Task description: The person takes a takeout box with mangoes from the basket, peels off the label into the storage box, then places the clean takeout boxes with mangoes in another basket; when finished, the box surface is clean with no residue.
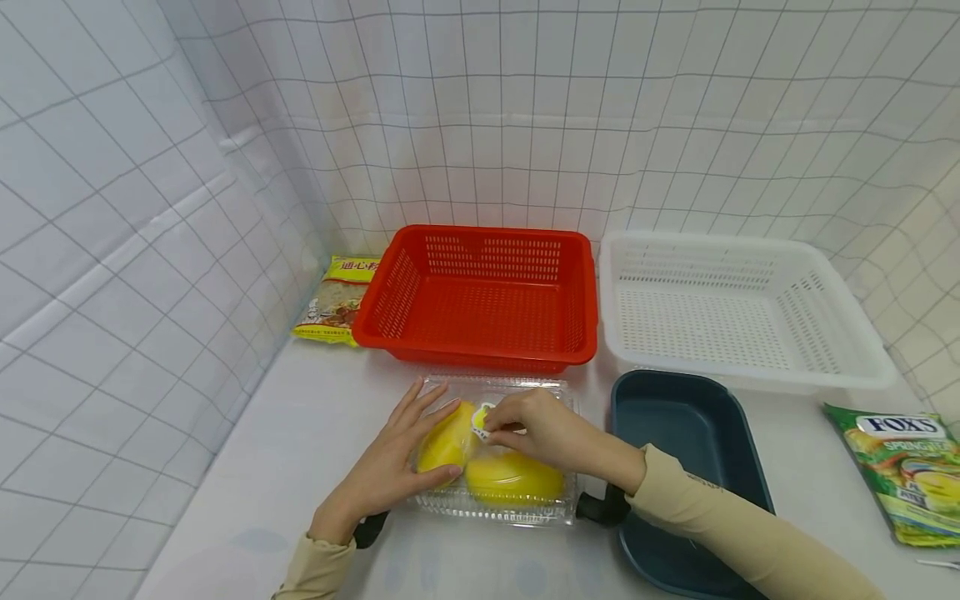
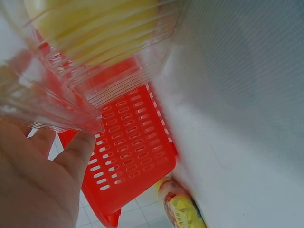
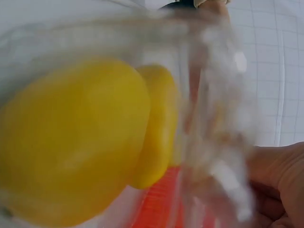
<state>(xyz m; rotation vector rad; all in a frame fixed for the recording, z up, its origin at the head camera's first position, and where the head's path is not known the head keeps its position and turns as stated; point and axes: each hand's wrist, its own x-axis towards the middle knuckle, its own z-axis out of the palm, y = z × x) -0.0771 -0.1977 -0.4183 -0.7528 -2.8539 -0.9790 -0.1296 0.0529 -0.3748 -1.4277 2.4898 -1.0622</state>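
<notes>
A clear plastic clamshell box (image 1: 517, 518) lies on the table with two large yellow fruits inside, mango-like in shape. One fruit (image 1: 442, 446) is on the left, the other (image 1: 513, 482) nearer the front right. My left hand (image 1: 386, 458) rests on the box's left side, fingers spread; its fingertips touch the clear plastic in the left wrist view. Above the lid, my right hand (image 1: 536, 425) pinches the edge of a small white and yellow sticker (image 1: 480, 422). The right wrist view is blurred; there the fruit (image 3: 76, 142) shows large through the plastic.
Behind the box stands a red basket (image 1: 480, 354), with a yellow food packet (image 1: 330, 308) at its left. A white basket (image 1: 750, 375) is at the back right. The dark blue tray (image 1: 675, 417) lies under my right forearm. A green FOXS packet (image 1: 900, 475) lies far right.
</notes>
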